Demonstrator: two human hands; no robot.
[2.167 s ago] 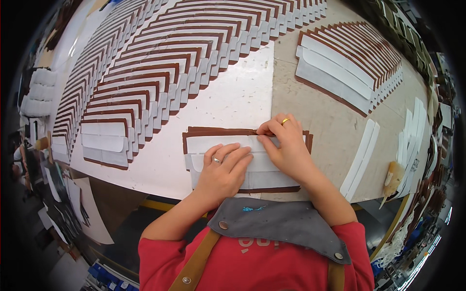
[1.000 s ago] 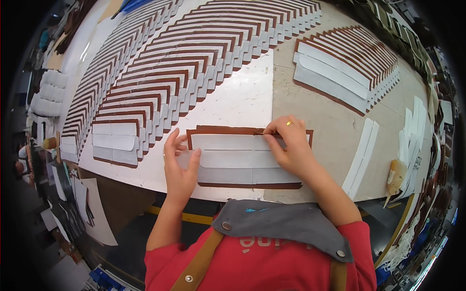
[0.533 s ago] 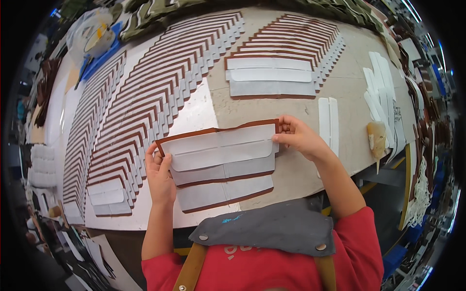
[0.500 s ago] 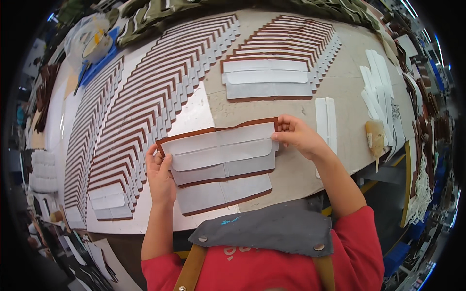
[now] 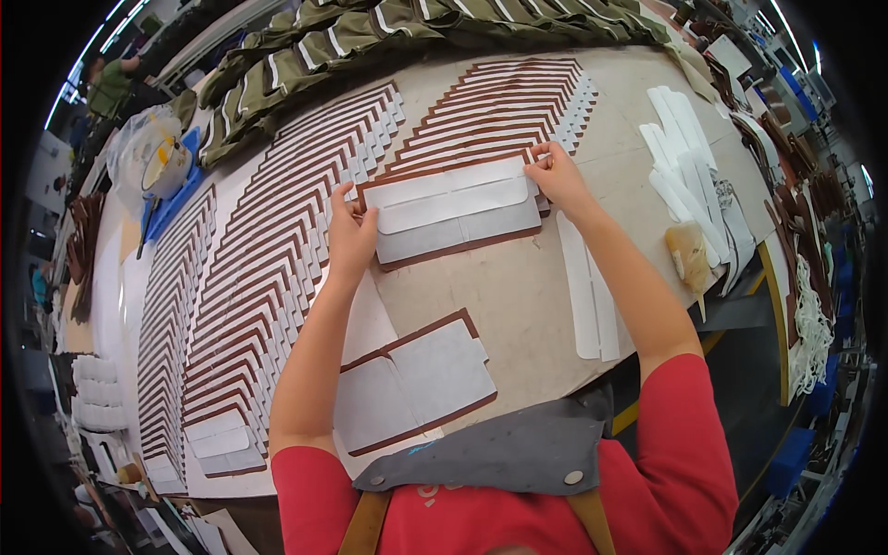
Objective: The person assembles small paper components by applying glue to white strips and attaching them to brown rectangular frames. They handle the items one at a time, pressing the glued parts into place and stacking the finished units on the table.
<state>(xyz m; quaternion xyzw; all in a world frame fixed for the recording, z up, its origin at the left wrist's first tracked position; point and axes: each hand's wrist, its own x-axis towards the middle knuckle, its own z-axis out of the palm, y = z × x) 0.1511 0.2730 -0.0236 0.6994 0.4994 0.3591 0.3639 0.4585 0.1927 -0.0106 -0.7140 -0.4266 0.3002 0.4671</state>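
Observation:
A brown-edged fabric panel (image 5: 449, 231), with white backing and a round-cornered white strip (image 5: 453, 196) along its top, is stretched between my two hands. My left hand (image 5: 353, 236) pinches its upper left corner; my right hand (image 5: 560, 182) pinches the upper right corner. It lies over or just above the near end of a slanting row of overlapping matching panels (image 5: 499, 106); I cannot tell whether it touches them. Closer to my body, another brown-edged panel (image 5: 421, 379) without a white strip lies on the table, partly behind my left forearm.
Two longer rows of overlapping panels (image 5: 268, 240) cover the table's left side. White strips (image 5: 585, 287) lie right of my right hand, with a strip pile (image 5: 680, 148) and a yellowish cone-tipped bag (image 5: 687, 252) beyond. Striped green fabric (image 5: 370, 46) lines the back; a tub (image 5: 166, 168) stands far left.
Both hands have carried the strip-topped panel away from my body to the near end of the right-hand row. The panel beneath it now lies fully apart. The view has shifted.

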